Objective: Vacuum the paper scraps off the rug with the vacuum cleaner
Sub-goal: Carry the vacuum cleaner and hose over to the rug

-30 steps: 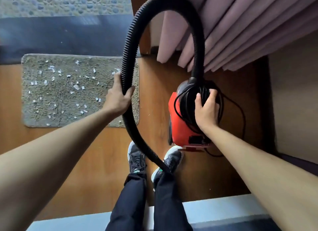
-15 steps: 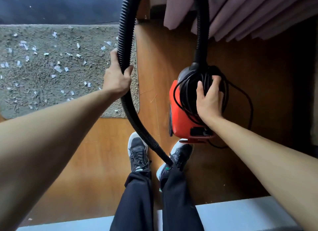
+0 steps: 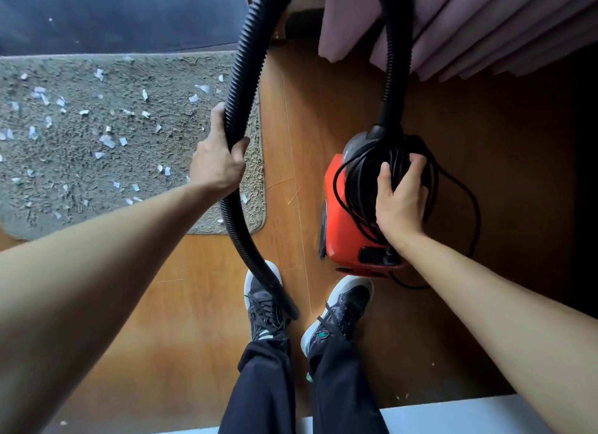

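Observation:
A grey shaggy rug (image 3: 181, 135) lies on the wooden floor at the left, strewn with several white paper scraps (image 3: 106, 141). A red vacuum cleaner (image 3: 343, 229) with a black power cord (image 3: 362, 174) wound on top stands to the right of it. Its black ribbed hose (image 3: 241, 77) arches up out of frame and comes down between my shoes. My left hand (image 3: 218, 161) is closed around the hose over the rug's right edge. My right hand (image 3: 401, 200) grips the top of the vacuum cleaner over the coiled cord.
Pink curtains (image 3: 453, 29) hang at the upper right, close behind the vacuum cleaner. A dark mat or threshold (image 3: 113, 16) borders the rug's far side. My two shoes (image 3: 263, 301) stand on the wooden floor (image 3: 161, 336). A pale surface (image 3: 453, 417) edges the bottom of the view.
The view has shifted, so the rug and vacuum cleaner sit a little lower and farther right in frame. Both hands keep the same grips on the hose and the vacuum cleaner.

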Tool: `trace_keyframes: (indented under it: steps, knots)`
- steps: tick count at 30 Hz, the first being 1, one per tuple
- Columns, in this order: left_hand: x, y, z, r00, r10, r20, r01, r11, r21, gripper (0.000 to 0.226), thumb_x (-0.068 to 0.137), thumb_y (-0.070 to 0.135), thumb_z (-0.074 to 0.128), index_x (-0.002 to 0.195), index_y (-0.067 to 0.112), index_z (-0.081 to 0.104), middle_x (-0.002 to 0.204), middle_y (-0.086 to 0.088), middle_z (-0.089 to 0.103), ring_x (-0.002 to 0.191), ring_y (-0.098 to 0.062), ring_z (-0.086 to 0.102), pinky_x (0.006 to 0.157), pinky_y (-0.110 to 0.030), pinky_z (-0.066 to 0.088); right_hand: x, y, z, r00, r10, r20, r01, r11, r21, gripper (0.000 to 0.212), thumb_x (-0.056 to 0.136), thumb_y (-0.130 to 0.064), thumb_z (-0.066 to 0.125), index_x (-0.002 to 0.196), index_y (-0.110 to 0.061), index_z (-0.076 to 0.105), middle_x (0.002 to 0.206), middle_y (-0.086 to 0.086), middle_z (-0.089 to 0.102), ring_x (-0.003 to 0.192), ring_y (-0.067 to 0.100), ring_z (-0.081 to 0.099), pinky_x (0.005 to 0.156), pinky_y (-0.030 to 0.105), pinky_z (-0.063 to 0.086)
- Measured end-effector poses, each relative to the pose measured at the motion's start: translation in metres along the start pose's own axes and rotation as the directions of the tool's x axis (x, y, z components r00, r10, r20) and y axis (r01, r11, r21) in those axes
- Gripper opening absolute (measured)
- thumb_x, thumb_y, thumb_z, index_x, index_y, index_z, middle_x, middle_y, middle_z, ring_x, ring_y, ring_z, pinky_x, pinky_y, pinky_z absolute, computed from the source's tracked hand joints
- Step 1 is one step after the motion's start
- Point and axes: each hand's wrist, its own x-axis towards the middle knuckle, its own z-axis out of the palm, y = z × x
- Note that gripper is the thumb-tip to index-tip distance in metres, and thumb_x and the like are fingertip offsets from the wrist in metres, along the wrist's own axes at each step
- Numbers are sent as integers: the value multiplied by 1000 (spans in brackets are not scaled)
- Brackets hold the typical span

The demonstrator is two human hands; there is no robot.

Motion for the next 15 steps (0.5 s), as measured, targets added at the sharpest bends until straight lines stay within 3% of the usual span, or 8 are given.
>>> trace_keyframes:
  steps: [4,10,15]
  knots:
    - [8,-7,20,999,-26,25,29,991,-132,56,100,26,54,147,30,22,126,-14,64,109,-35,62,99,-45,46,2,8,6,1000,-7,8,7,1000,19,38,101,-36,44,130,-12,39,114,3,58,91,16,47,69,15,26]
    - [12,-13,45,992,-122,17,122,968,-220,53,100,22,55,145,24,27,129,-11,63,116,-31,60,105,-40,43,-1,15,20,996,-77,-51,78,997,17,41,101,-29,47,133,-5,40,115,13,62,94,37,59,69,12,27]
    - [14,-19,55,983,-184,4,180,959,-219,48,101,21,54,142,21,30,126,-10,64,112,-27,60,97,-34,42,1,17,29,986,-109,-127,112,993,19,40,100,-26,48,131,-1,43,112,17,65,92,39,63,70,7,30]
